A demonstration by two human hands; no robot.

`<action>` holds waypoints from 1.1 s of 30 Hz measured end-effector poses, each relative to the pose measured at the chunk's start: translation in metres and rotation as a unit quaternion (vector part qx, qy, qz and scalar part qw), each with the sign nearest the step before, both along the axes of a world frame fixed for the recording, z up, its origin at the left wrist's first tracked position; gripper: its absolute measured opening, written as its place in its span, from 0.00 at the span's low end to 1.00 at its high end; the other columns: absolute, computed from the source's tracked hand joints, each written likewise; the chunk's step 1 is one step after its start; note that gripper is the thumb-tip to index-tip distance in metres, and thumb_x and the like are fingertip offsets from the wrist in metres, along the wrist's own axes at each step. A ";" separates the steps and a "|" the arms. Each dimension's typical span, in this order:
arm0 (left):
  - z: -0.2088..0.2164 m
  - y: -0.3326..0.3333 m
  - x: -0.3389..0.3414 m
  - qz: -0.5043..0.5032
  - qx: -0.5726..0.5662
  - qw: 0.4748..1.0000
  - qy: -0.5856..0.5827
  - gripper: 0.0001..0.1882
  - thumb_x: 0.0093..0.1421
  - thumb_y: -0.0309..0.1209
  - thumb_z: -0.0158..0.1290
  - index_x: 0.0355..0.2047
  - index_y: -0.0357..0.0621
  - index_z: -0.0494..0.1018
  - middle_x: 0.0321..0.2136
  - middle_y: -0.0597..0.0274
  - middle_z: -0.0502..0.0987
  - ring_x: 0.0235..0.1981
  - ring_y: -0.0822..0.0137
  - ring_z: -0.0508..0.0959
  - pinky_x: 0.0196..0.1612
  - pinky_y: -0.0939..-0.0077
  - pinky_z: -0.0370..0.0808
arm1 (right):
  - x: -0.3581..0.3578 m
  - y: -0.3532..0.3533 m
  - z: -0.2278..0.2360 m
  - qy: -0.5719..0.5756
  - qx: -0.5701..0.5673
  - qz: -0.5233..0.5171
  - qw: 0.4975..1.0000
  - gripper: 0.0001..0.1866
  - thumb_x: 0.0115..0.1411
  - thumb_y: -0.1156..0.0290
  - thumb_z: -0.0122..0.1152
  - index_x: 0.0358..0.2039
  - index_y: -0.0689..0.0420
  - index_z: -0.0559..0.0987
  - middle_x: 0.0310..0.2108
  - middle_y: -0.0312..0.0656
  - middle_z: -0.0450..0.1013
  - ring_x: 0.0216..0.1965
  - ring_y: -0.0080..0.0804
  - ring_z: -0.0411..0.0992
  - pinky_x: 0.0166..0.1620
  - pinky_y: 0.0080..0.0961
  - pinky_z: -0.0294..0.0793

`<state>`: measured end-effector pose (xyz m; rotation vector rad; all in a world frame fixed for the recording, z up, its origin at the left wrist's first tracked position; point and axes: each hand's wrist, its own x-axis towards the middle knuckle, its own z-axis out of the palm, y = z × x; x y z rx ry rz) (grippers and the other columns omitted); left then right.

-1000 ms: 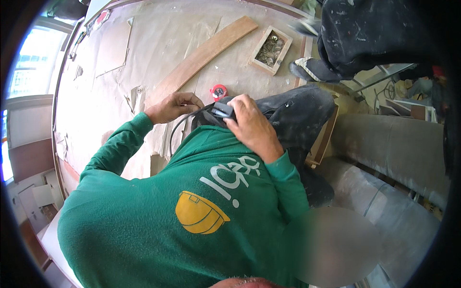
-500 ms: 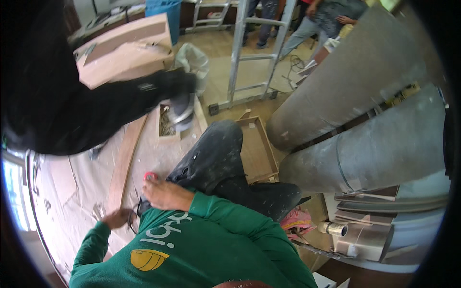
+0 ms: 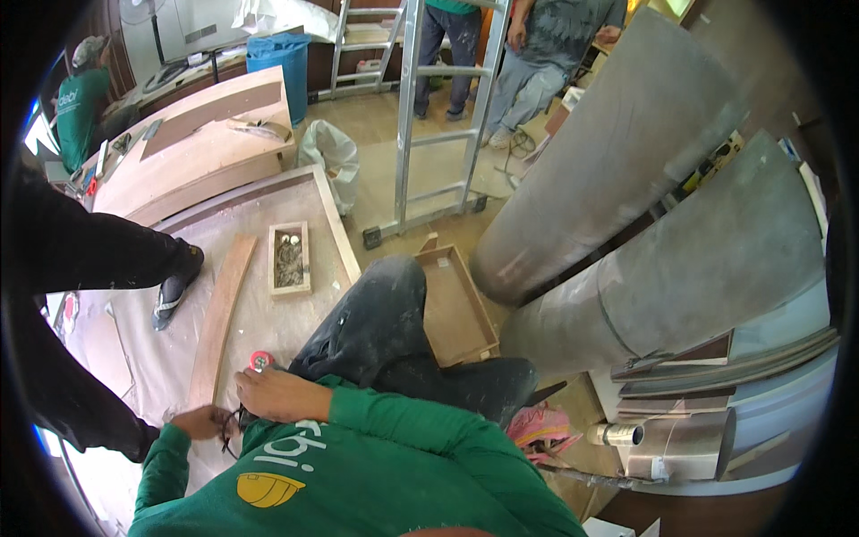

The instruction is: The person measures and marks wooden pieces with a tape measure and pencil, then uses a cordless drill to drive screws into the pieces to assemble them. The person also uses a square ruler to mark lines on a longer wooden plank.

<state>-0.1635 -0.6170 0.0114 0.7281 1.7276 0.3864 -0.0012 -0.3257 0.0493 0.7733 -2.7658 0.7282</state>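
Observation:
My right hand (image 3: 283, 396) lies at my waist with its fingers curled. A small red round-ended thing (image 3: 260, 361) sticks out past its knuckles; the hand hides the rest. To its left, my left hand (image 3: 199, 421) is closed at a thin black cord (image 3: 230, 433), which loops beside the hem of my green shirt (image 3: 385, 465). Both hands are above a sheet-covered platform (image 3: 259, 331). A long wooden strip (image 3: 224, 313) rests there beyond them, and right of it stands a small open wooden box (image 3: 290, 259) with small metal pieces inside.
A person's dark-trousered leg (image 3: 107, 255) stands on the platform at left. An aluminium ladder (image 3: 404, 134) stands ahead, with people behind it. Large grey rolls (image 3: 617, 152) lean at right, beside a shallow wooden tray (image 3: 456, 300). A curved wooden piece (image 3: 206, 134) sits at the back left.
The other person's leg, which swung across the platform near the small box, now stands farther left, uncovering the box. The view has shifted; my hands stay together at my waist.

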 end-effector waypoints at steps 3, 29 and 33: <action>-0.009 -0.019 -0.014 0.123 0.129 0.984 -0.023 0.28 0.65 0.38 0.72 0.61 0.44 0.77 0.50 0.64 0.83 0.54 0.66 0.80 0.55 0.67 0.81 | -0.027 -0.011 -0.023 0.028 -0.006 -0.007 1.000 0.11 0.58 0.66 0.61 0.34 0.61 0.83 0.38 0.49 0.79 0.50 0.47 0.78 0.54 0.45 0.81; 0.045 0.090 0.051 0.002 0.354 0.883 0.307 0.26 0.52 0.26 0.66 0.53 0.39 0.81 0.45 0.51 0.81 0.45 0.50 0.85 0.50 0.58 0.85 | 0.037 0.084 -0.020 -0.227 -0.200 -0.132 0.944 0.16 0.66 0.60 0.72 0.43 0.60 0.85 0.45 0.52 0.78 0.52 0.53 0.78 0.56 0.47 0.78; 0.060 0.112 0.042 -0.090 0.370 0.868 0.319 0.28 0.51 0.30 0.69 0.55 0.41 0.82 0.47 0.50 0.81 0.50 0.47 0.82 0.56 0.52 0.80 | 0.036 0.078 -0.021 -0.199 -0.123 -0.132 0.963 0.12 0.69 0.63 0.67 0.40 0.61 0.85 0.44 0.52 0.79 0.53 0.55 0.77 0.55 0.49 0.77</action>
